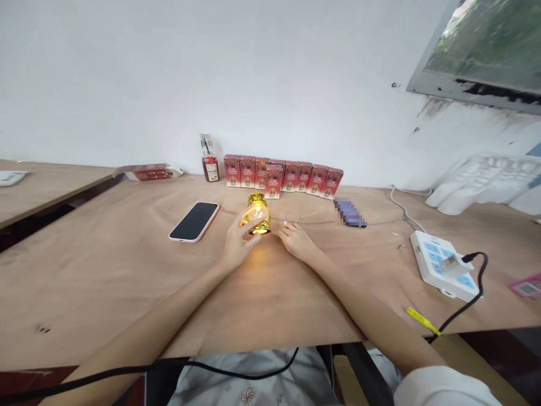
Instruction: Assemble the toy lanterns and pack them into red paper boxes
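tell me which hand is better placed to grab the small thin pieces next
Probably the right hand: it is nearest the small thin pieces, while the left hand holds the lit lantern.

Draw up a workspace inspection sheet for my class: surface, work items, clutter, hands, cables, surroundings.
Surface: brown tabletop, dark marks at near left.
Work items: lit gold-and-clear rounded lantern; red cardboard boxes lined up behind.
Clutter: pink-cased black rectangular phone; yellow flat strip.
Hands: left hand holds the lantern; right hand beside it, grip unclear.
Cables: black cable at white rectangular power strip.
Surroundings: white wall, stained below window.
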Demonstrator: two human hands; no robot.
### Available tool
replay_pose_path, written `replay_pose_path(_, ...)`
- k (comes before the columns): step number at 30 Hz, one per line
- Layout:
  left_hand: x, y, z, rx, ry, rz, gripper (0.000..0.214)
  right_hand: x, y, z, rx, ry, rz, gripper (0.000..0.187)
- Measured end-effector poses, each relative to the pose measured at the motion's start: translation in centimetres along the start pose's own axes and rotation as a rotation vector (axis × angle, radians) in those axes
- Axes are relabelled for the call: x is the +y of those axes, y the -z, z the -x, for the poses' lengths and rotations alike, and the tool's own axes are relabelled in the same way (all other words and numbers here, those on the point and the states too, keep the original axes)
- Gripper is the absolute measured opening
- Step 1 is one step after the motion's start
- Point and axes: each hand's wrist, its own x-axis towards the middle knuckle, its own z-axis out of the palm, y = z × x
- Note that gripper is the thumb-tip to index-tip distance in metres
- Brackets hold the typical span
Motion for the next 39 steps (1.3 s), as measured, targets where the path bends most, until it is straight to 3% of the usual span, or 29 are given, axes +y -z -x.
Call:
replay_pose_path(9, 0.1, 0.0, 0.2, -0.013, -0.018, -0.019, 0.036, -0.9, 1.1, -0.1, -0.061, 0.017, 0.099, 0.025)
replay_pose_path(20, 0.1, 0.1, 0.1, -0.034, 0.06, 0.027, 0.037, 1.2, 1.7, 0.6, -0.093, -0.077, -0.119, 0.011)
replay_pose_path(29, 0.1, -0.1, 0.2, -0.081, -0.054, -0.053, 0.035, 2.1, 1.9, 1.1, -0.069, -0.105, -0.372, 0.006)
replay_pose_path(39, 0.1, -0.1, 0.2, -0.101, -0.139, -0.131, 0.035, 1.1, 2.3, 0.8, -0.1, -0.031, -0.033, 0.014)
